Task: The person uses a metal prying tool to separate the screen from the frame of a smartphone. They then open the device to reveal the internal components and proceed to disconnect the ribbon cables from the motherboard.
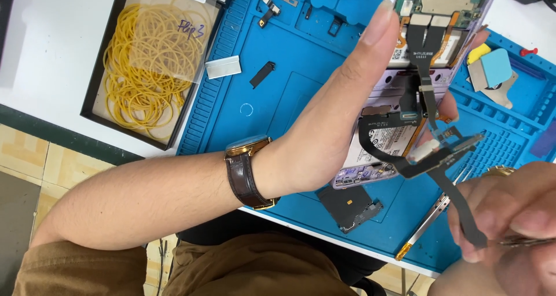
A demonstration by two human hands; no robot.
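The left hand [341, 122] grips the opened lilac phone [405, 99] above the blue mat [278, 99], back cover already off, while the right hand [509, 226] pinches tweezers [524, 242] by its half-lifted black flex cable [440, 174], not fully out.

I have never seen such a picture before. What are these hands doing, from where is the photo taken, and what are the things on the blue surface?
The single picture comes from a camera worn on the person's head, looking down at their own two bare hands; there is no machine. The left hand, with a brown-strapped wristwatch, holds an opened lilac phone above a blue work mat; its circuit parts and black ribbon cables are exposed. The right hand, blurred at the lower corner, pinches a thin metal tool near a loose cable end. On the mat lie a dark cover plate, a gold-tipped metal tool and small parts. A black tray of yellow rubber bands sits beside the mat.
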